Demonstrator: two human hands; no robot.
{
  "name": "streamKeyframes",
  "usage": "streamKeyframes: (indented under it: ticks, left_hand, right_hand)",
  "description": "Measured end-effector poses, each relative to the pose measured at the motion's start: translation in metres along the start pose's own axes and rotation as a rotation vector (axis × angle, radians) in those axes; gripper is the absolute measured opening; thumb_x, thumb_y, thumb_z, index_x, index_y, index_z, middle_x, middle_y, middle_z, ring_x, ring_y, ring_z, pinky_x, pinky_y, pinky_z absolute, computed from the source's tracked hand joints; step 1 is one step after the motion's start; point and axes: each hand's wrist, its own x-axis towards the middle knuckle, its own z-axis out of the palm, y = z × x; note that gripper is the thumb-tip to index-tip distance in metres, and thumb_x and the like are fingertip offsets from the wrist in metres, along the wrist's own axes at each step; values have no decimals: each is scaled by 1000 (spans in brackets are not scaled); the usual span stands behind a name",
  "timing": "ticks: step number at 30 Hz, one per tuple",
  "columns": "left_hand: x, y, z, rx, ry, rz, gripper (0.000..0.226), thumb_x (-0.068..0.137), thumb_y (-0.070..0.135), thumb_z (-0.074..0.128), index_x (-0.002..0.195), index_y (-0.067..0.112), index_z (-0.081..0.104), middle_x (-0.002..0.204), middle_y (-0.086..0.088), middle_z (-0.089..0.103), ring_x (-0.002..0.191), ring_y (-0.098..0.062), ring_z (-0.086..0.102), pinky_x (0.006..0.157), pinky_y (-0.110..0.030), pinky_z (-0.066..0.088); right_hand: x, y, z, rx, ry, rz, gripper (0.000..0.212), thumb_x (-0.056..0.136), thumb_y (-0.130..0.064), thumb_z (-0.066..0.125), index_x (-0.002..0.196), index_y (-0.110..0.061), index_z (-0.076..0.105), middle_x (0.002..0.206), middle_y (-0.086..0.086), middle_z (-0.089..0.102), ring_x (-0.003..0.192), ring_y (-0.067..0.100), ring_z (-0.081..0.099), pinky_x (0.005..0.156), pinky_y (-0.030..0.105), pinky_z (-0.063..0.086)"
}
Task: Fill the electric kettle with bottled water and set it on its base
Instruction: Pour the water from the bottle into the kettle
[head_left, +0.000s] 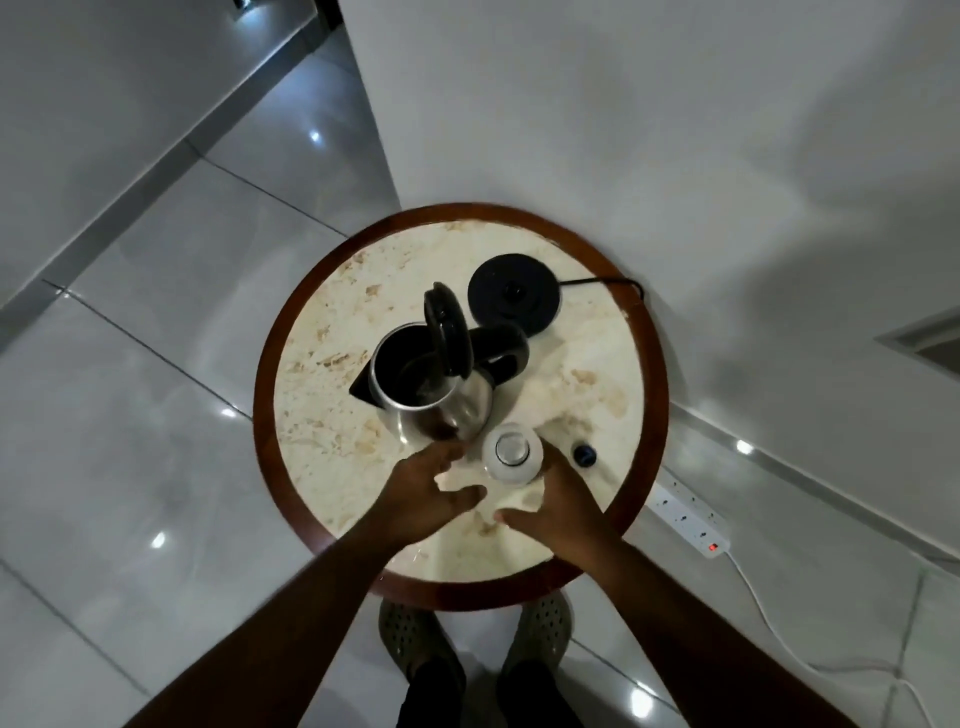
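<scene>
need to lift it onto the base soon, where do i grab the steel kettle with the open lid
Take the steel kettle by its black loop handle, coming from the right with the right hand: the handle juts toward the round black base, opposite the spout, and the raised lid leaves it clear.

kettle (431, 384) interior: dark, unreadable | shoes (415, 634): partly under table (322, 525)

Round marble table (322, 322) mid-frame: steel kettle (441, 400) with lid flipped up, black base (514, 293) just upper right of it, empty. Uncapped bottle (511, 452) upright, right hand (556, 506) touching it, left hand (431, 493) spread beside, blue cap (584, 455) right.
</scene>
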Motion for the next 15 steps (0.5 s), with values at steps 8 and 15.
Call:
streamKeyframes:
  ticks: [8,15]
  left_hand:
    - [-16,-23,-87,-132,233,-260,114,46,65,84,142,24,37,136,-6,54,110,-21,56,78,-31,50]
    - [9,29,-111,-56,172,106,107,64,36,87,149,37,23,158,0,31,140,-25,38,103,-38,40]
  right_hand:
    - [7,-24,15,107,165,-28,65,62,-27,87,111,-45,50,104,-20,64,99,-1,61,80,11,48]
    - [5,-57,18,-29,-66,60,45,56,-47,76,92,-40,50,86,-14,69,79,0,65,70,29,58]
